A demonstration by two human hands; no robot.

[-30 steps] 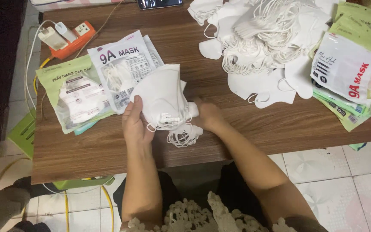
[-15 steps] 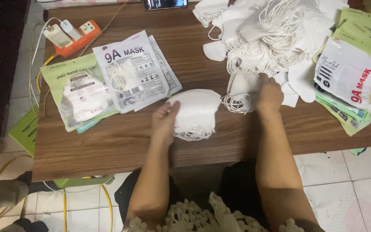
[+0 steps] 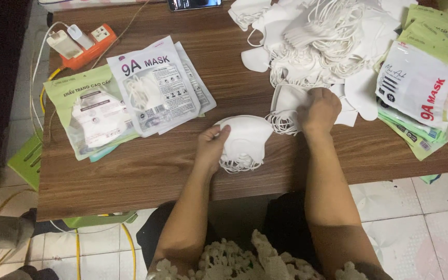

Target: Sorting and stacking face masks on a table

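A brown wooden table [image 3: 146,171] carries a small stack of white masks [image 3: 245,140] near its front edge, a large mask heap [image 3: 317,41] behind, sealed mask packets [image 3: 151,88] on the left, more packets [image 3: 421,88] on the right, and an orange power strip [image 3: 86,44].

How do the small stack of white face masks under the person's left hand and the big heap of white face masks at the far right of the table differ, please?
The small stack of white face masks is neatly nested; the big heap of white masks is loose, with tangled ear loops. The stack lies near the table's front edge, held by the left hand; the heap lies farther back, with the right hand at its near edge. Both are plain white.
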